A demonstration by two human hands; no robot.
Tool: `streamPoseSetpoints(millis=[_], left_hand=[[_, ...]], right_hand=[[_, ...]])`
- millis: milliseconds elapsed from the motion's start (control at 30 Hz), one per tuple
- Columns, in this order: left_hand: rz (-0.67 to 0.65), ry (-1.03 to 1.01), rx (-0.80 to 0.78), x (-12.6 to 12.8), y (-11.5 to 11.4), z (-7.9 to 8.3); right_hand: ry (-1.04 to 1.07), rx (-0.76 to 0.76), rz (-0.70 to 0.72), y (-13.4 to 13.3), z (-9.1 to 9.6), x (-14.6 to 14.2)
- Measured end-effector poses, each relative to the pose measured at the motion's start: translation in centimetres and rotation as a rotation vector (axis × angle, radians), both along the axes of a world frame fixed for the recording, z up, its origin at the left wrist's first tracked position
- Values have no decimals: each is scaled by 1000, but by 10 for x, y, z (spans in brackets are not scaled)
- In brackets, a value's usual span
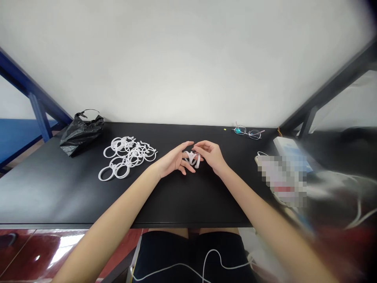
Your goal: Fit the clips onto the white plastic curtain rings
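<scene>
Both my hands meet at the middle of the black table (59, 196). My left hand (173, 160) and my right hand (211, 155) hold a small white plastic ring piece (193, 158) between their fingertips, just above the tabletop. The fingers of both hands are curled around it in a pinch. A pile of several white plastic rings (126, 156) lies on the table to the left of my left hand, about a hand's width away.
A crumpled black plastic bag (80, 131) sits at the back left. A pair of glasses (247, 132) lies at the back right. A white box (287, 147), cables (357, 208) and a blurred-out item lie at the right. A white wall stands behind the table.
</scene>
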State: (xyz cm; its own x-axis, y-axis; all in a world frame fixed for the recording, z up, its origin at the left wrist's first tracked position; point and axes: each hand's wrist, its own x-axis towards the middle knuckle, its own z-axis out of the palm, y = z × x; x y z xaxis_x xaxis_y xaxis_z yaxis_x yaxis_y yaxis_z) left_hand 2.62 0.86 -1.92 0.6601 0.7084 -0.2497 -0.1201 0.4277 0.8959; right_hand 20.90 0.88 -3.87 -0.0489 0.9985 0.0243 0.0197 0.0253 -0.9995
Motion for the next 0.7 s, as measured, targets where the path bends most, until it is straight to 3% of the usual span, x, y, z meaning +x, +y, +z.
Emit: streamPoseSetpoints(millis=[233, 400, 700], left_hand=[[-46, -13, 13, -1, 2, -2], [-80, -11, 1, -1, 1, -1], [0, -67, 102, -4, 4, -3]], right_hand=[[-62, 68, 108, -6, 9, -3], [-47, 41, -21, 0, 1, 3], [-81, 62, -169, 4, -1, 2]])
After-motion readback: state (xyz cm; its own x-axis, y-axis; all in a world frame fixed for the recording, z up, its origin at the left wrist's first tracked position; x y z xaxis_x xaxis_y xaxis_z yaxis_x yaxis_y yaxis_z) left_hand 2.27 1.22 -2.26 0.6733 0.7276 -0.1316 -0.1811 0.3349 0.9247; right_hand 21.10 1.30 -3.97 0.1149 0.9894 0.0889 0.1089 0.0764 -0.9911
